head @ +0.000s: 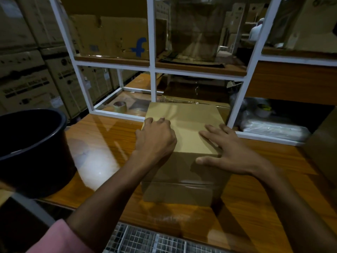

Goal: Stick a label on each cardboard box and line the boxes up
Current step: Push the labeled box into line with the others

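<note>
Black tub (pixel 31 150): I see it at the left edge of the wooden table (pixel 102 152), large in view and partly cut off by the picture's border.

Tape roll (pixel 119 106): lying flat toward the table's far edge, behind the white frame's (pixel 116 114) bottom rail, well apart from my hands.

Left hand (pixel 155 139): I have it on the near-left part of the box top, fingers curled and bunched together with the knuckles up (whether they pinch anything I cannot tell). A pink sleeve (pixel 60 238) shows at the bottom left.

Cardboard box (pixel 184 143): it stands about midway along the table, closed, its plain top facing up and its far edge up against the white frame. Its front face is in shadow.

Right hand (pixel 231 150): palm down on the near-right part of the box top, fingers spread wide and flat, the thumb reaching over the near edge.

Plastic-wrapped bundle (pixel 273 128): at the right, inside the frame's lower bay, with a second tape roll (pixel 262 110) just behind it.

Shelf above: a printed carton (pixel 113 37) with a blue mark sits in the upper left bay (the bay beside it is too dim to read).
</note>
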